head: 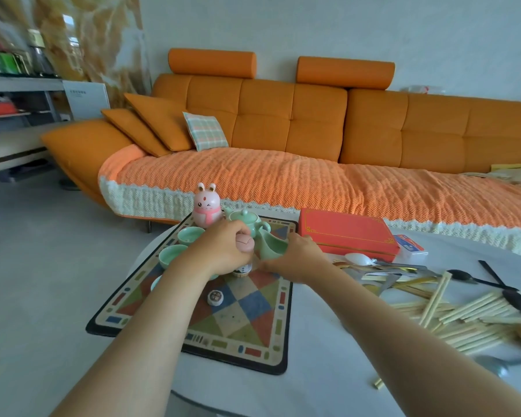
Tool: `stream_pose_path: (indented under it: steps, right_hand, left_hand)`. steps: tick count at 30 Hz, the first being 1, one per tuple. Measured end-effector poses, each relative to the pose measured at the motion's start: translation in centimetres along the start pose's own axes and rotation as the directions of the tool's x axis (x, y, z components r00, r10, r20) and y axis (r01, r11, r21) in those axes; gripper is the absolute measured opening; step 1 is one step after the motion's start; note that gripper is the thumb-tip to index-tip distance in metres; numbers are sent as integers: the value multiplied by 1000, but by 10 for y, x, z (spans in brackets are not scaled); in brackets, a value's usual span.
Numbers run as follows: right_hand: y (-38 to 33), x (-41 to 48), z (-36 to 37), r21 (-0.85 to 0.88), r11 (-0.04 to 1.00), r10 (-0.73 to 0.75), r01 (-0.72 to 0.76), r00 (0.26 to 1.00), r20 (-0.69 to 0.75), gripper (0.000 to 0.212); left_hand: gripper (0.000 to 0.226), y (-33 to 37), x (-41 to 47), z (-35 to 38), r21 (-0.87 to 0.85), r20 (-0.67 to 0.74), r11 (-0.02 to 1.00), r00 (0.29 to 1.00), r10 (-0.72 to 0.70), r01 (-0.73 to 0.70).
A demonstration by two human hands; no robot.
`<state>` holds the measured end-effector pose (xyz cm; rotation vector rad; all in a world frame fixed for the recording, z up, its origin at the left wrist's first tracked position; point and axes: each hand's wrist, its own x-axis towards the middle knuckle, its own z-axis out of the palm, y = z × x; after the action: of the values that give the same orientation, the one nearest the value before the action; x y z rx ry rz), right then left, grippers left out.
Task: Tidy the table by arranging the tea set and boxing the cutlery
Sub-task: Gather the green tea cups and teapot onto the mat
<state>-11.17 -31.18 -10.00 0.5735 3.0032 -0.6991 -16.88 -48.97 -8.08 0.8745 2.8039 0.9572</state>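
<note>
Two green cups sit left on the mat; chopsticks litter the counter. Left grip clasps a pink object; right grip holds the glossy green pitcher.

Sofa: long orange tufted fabric sofa, far side, with two roll headrests.
Cover: orange woven throw with cream fringe, over its seat.
Cushion: green-and-pink plaid cushion, leaning on the backrest, left.
Mat: multicoloured diamond-patterned mat, flat on the white round counter.
Figurine: pink plastic rabbit figurine, upright at the mat's far edge.
</note>
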Motion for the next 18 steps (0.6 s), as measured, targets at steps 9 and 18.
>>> stream_pose_path:
  steps: [9, 18]
  right_hand:
    - [-7, -4, 3, 118, 990, -74, 79, 996, -43, 60]
    - [17, -27, -24, 42, 987, -151, 154, 986, -73, 74]
  left_hand:
    - [24, -4, -12, -4, -42, -15, 999, 1000, 12, -13]
    - [49, 28, -9, 5, 212, -232, 974, 964, 131, -81]
